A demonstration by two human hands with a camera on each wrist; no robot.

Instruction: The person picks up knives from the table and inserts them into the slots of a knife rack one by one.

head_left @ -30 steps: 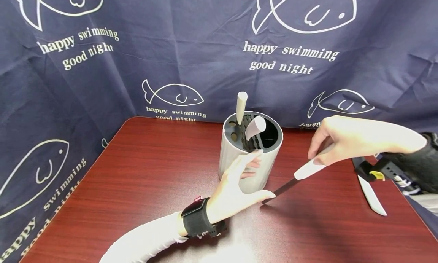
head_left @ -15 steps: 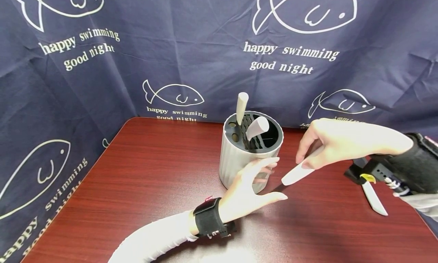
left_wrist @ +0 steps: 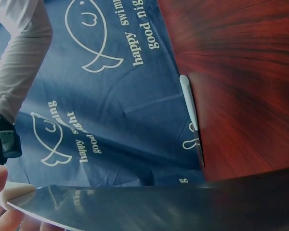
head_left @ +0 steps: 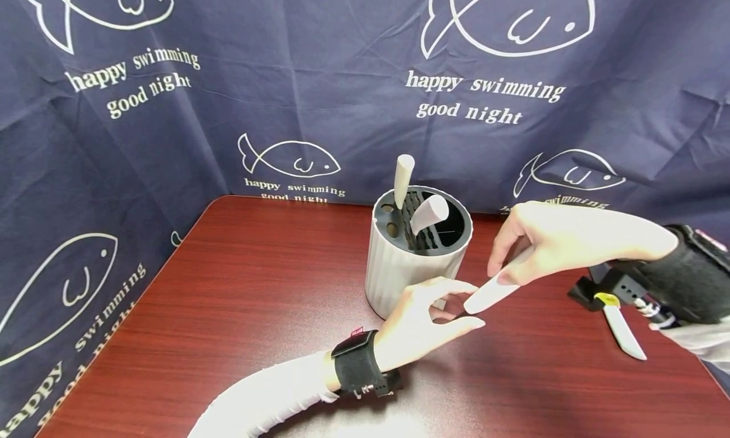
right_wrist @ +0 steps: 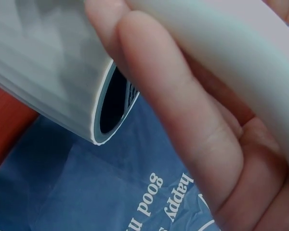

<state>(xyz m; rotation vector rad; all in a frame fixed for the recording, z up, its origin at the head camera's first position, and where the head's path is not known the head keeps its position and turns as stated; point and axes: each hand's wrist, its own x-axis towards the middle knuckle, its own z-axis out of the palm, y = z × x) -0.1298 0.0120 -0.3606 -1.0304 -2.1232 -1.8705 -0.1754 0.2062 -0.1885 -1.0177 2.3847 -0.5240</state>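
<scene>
Between thumb and fingers, my right hand [head_left: 538,241] pinches the white handle [head_left: 485,295] of a kitchen knife, tilted down to the left. Its broad dark blade [left_wrist: 135,204] crosses the bottom of the left wrist view; in the head view my left hand mostly hides it. My left hand [head_left: 416,324] reaches around the knife where blade meets handle, thumb straight and fingers bent; firm contact is not visible. Just behind stands a white ribbed knife block [head_left: 388,276], with two white handles [head_left: 402,184] sticking up from its dark slotted top.
Another white-handled knife [head_left: 624,333] lies on the red-brown table [head_left: 274,267] at the right, partly hidden by the right wrist's gear. A dark blue printed cloth [head_left: 342,77] hangs behind and at the left. The block's round opening [right_wrist: 113,106] shows in the right wrist view.
My right hand has brought the knife left toward my left hand. The left hand has moved right and slightly down, off the front of the block, its fingers bending around the knife.
</scene>
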